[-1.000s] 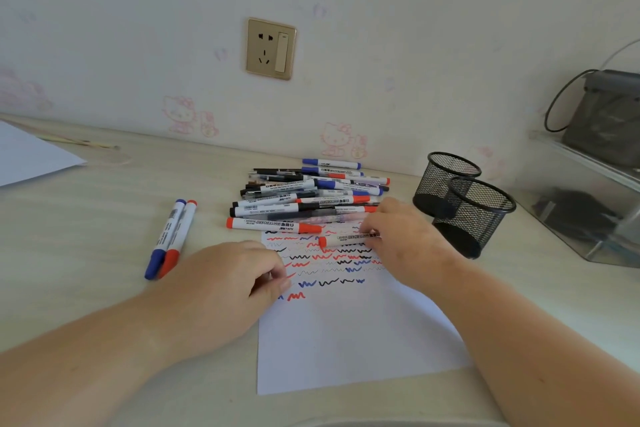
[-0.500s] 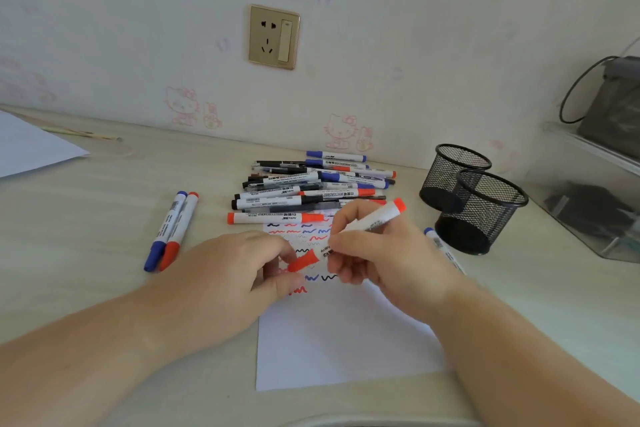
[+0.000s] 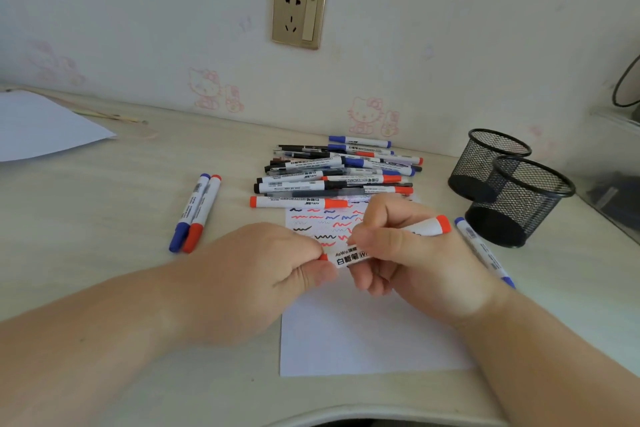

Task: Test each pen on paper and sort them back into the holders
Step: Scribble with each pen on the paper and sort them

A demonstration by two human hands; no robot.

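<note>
A red whiteboard marker (image 3: 349, 257) is held over the white paper (image 3: 363, 340). My right hand (image 3: 412, 260) grips its white barrel, the red end sticking out to the right. My left hand (image 3: 263, 274) pinches the red cap end. Red, blue and black squiggles cover the top of the sheet. A pile of several markers and pens (image 3: 336, 172) lies beyond the paper. Two black mesh holders (image 3: 519, 201) stand at the right, nothing visible inside them.
A blue and a red marker (image 3: 195, 213) lie side by side to the left. One blue marker (image 3: 483, 251) rests by my right wrist near the holders. A loose sheet (image 3: 41, 128) sits far left. A wall socket (image 3: 298, 14) is above the desk.
My right hand picked a red marker off the top of the paper and lifted it. My left hand came off the sheet and took hold of the cap end.
</note>
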